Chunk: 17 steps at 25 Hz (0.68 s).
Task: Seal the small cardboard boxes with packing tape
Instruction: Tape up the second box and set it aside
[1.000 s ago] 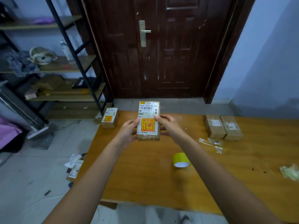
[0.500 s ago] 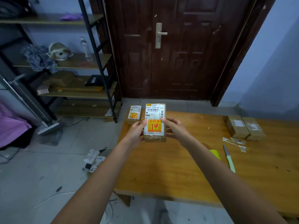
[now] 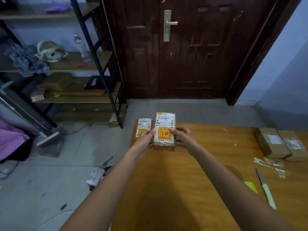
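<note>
Our left hand point(image 3: 146, 139) and right hand point(image 3: 184, 139) pinching the labelled cardboard box point(image 3: 164, 130) by its sides, grip curled snugly, held apparently just above the tabletop point(image 3: 191, 172), second labelled box point(image 3: 143, 127) just beside it, two plain boxes point(image 3: 281, 143) well apart at right.

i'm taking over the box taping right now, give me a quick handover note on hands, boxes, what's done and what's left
Left hand and right hand grip the sides of a labelled box, held at the far left part of the table.
A second labelled box lies just left of it at the table corner.
Two more boxes sit side by side at the right.
Tape roll: only a yellow edge shows behind the right forearm. Knife lies right of it; tape scraps beyond.
Done: the held box shows clear tape across its label.
Left: I can't tell which of the others are sealed; check each, tape as needed.
</note>
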Tool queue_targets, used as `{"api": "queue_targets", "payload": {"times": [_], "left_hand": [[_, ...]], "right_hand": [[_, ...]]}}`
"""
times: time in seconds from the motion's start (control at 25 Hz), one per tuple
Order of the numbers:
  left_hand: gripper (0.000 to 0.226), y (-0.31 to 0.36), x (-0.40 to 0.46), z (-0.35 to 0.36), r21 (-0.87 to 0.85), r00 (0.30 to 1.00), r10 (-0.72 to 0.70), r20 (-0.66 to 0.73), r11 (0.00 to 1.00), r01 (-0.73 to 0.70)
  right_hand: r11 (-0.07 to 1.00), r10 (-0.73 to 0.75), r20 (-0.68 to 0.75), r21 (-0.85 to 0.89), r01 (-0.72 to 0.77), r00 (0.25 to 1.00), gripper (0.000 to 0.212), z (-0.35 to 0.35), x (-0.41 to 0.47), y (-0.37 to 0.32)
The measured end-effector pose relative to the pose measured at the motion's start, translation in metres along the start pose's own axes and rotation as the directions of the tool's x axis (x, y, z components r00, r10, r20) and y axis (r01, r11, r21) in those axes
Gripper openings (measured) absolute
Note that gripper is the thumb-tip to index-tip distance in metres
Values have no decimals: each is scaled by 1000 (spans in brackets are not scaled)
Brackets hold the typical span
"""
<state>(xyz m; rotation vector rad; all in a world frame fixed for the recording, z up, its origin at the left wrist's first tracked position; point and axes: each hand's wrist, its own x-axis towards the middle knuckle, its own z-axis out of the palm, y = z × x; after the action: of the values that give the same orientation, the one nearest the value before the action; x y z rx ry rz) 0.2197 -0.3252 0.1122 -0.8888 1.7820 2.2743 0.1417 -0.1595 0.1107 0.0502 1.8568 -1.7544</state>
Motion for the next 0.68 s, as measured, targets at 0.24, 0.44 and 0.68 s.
{"api": "queue_targets", "payload": {"times": [0.24,0.44,0.68], "left_hand": [[26,4,86,-49,156,922,9,-387,986,56],[38,-23,130,-85,373,856,38,-515,909,184],[34,-52,151,-97,395,897,-17,-441,894,211]], "right_hand": [[989,61,-133,-122,-78,989,43,-4,98,25],[969,132,-200,-181,-169,971,33,5,148,64],[949,150,-183,-248,-194,972,48,20,174,85]]}}
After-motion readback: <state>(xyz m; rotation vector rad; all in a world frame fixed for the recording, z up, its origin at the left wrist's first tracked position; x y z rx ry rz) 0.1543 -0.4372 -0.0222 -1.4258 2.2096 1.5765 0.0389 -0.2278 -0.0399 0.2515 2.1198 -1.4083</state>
